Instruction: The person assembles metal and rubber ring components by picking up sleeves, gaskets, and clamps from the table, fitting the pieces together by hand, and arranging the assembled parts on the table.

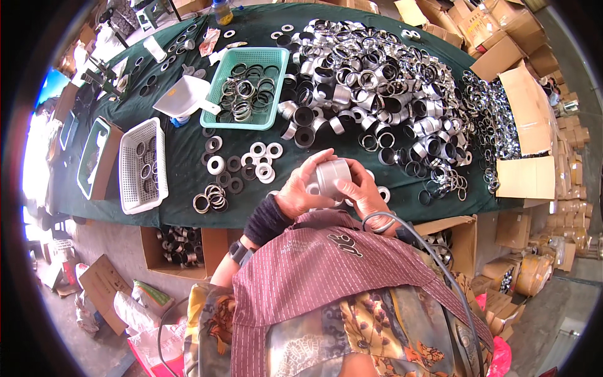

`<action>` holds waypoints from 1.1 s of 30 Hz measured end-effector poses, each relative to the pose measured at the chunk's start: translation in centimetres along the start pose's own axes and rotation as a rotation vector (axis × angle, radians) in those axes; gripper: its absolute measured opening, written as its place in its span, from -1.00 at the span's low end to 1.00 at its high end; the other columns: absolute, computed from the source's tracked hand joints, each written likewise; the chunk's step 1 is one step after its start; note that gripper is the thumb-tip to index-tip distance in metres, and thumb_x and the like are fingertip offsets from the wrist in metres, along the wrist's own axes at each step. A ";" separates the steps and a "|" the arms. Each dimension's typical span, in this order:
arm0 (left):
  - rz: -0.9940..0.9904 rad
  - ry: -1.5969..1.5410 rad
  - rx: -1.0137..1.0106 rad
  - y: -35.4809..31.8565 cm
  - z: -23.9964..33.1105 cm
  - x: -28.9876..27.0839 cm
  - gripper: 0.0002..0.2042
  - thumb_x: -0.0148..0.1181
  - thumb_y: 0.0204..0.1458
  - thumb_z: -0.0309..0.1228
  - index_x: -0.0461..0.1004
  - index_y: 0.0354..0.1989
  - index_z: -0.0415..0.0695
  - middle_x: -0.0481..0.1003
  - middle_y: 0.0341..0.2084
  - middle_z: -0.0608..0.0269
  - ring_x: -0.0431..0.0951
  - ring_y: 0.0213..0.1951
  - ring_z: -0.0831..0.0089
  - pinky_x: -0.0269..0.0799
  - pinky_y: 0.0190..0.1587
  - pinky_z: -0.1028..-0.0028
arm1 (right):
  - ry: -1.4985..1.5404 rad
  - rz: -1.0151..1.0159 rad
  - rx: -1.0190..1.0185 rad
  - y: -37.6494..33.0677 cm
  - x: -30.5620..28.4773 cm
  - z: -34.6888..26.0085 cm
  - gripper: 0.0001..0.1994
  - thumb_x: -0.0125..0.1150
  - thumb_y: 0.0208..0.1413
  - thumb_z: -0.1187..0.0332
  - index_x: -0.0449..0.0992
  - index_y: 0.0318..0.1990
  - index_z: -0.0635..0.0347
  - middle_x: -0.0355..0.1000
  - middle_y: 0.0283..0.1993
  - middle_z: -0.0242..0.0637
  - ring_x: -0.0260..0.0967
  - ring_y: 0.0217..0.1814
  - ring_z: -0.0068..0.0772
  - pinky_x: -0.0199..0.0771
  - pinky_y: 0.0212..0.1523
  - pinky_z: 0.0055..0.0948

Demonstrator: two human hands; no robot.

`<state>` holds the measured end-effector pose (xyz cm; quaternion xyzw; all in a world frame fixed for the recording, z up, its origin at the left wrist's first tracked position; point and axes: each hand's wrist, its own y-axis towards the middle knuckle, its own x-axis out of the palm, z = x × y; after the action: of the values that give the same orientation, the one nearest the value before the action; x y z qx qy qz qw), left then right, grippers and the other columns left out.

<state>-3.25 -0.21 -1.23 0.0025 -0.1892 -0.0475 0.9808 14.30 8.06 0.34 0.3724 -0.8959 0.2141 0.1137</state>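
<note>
Left hand, right hand: fingers curled round silver cylinder, probably metal; white basket at nine o'clock, ring-and-cylinder heap at one.

The left hand and the right hand cover much of the grey cylinder between them, and the right one partly hides the pale washers beside it. Beyond the hands and to their right, the lower pieces of the metal heap lie buried, while the shiny bits farther right are too small to identify. Well ahead and leftward, the frame's top cuts off a bottle; nearer, the bench partly conceals a carton beneath it.
</note>
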 end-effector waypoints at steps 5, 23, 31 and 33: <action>0.071 -0.056 0.053 0.2 -1.3 -0.2 -0.02 0.27 -0.32 -0.74 -0.08 0.38 -0.12 0.15 0.25 0.07 0.20 0.25 0.30 0.11 0.26 0.32 | -0.124 -0.036 -0.205 0.3 0.1 -0.1 -0.33 0.41 -0.13 0.43 0.17 0.15 0.21 0.27 0.05 -0.25 0.27 0.13 -0.43 0.29 0.13 -0.41; 0.108 -0.430 -0.070 -0.7 -1.2 1.4 -0.26 0.29 -0.19 -0.71 0.12 0.24 -0.10 0.35 0.05 0.18 0.36 0.11 0.32 0.28 0.17 0.32 | -0.561 -0.046 -0.435 0.0 -0.4 0.0 -0.25 0.55 -0.30 0.42 0.27 0.13 0.18 0.33 0.06 -0.22 0.36 0.06 -0.42 0.42 0.04 -0.41; 0.149 -0.451 -0.118 -0.2 -1.5 0.4 -0.28 0.26 -0.19 -0.76 0.14 0.19 -0.06 0.33 -0.01 0.22 0.36 0.08 0.34 0.29 0.15 0.32 | -0.564 -0.079 -0.446 1.2 -1.3 1.0 -0.21 0.58 -0.36 0.47 0.27 0.14 0.13 0.27 0.09 -0.31 0.33 0.05 -0.47 0.44 0.00 -0.44; 0.186 -0.474 -0.122 -0.6 -1.3 0.3 -0.33 0.29 -0.21 -0.72 0.18 0.14 -0.07 0.35 -0.04 0.23 0.37 0.06 0.35 0.30 0.13 0.33 | -0.567 -0.111 -0.396 1.0 -0.6 0.5 -0.18 0.57 -0.37 0.46 0.26 0.17 0.11 0.34 0.05 -0.32 0.35 0.05 -0.45 0.42 0.01 -0.42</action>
<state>-2.56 -0.89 -2.30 -0.0853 -0.4097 0.0321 0.9076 13.98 8.79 -0.63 0.4358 -0.8944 -0.0822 -0.0581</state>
